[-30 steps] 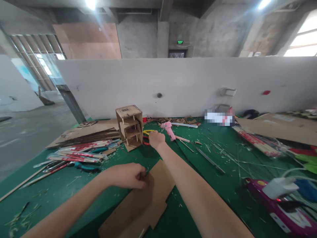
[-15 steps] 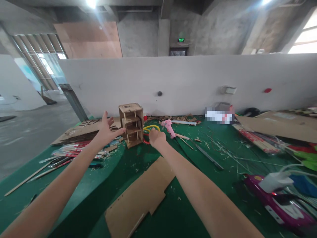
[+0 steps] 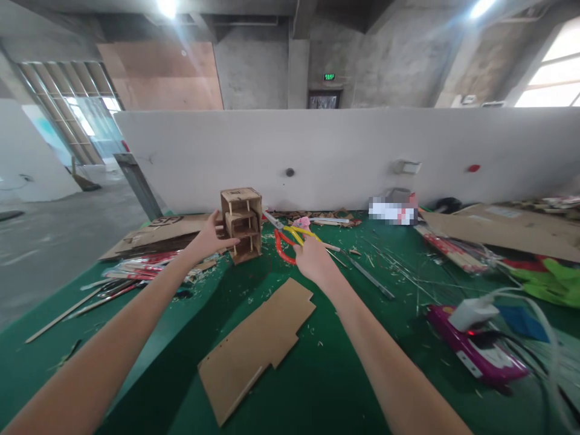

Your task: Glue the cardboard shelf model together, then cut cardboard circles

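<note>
Brown three-tiered cardboard box (image 3: 244,232) stands built, left hand (image 3: 206,238) open alongside; right hand (image 3: 312,257) grips red-and-yellow-handled scissors (image 3: 290,230); notched flat cardboard (image 3: 258,344) lies loose.

Makeshift craft workshop, occupying unfinished-looking building. Concrete wall (image 3: 254,72) and beam (image 3: 304,18) showing raw, green exit sign (image 3: 329,77) glowing, tube light (image 3: 484,7) shining overhead. Green worktable (image 3: 326,386) carrying cardboard sheets (image 3: 502,229), bundled sticks (image 3: 145,266), cardboard scraps (image 3: 348,223); scissors (image 3: 289,230) being held over it. White plug (image 3: 473,314) sitting in magenta power strip (image 3: 460,344), red indicator (image 3: 470,333) glowing. Broom (image 3: 84,182) resting on grey floor (image 3: 49,241) off to left.
</note>
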`<state>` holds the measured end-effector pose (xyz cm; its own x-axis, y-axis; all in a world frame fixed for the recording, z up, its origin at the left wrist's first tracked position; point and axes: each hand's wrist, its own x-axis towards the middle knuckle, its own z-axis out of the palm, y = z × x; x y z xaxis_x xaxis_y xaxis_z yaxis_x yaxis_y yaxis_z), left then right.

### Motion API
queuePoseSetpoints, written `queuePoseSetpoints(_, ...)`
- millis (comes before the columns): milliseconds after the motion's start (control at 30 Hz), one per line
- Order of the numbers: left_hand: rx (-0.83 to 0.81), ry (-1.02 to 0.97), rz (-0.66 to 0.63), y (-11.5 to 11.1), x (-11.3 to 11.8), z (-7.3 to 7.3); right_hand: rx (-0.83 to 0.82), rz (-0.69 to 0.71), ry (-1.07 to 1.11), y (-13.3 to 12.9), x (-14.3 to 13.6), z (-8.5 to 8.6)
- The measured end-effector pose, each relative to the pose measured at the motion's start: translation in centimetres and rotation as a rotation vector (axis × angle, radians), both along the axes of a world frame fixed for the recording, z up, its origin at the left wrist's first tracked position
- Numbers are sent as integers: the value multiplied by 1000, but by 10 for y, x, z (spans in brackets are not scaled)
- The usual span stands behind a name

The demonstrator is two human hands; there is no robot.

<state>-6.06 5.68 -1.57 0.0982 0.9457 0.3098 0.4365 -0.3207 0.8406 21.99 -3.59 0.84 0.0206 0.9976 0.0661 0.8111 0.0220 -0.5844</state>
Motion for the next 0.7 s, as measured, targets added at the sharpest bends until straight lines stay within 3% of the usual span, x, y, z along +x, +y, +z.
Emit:
queuePoseSetpoints(133,43,6,-31,7,8,0,-99,-21,492,-22,5,-15)
queuePoseSetpoints(333,88,2,-36,20,31,-3,-208,114,1029,-43,-5,-28)
queuePoseSetpoints(567,88,-8,-89,44,43,-3,-348,276,1284,-52,-4,-25)
queuePoseSetpoints(700,56,-36,-164,55,39,-2,-438,409,1234,-56,-9,-26)
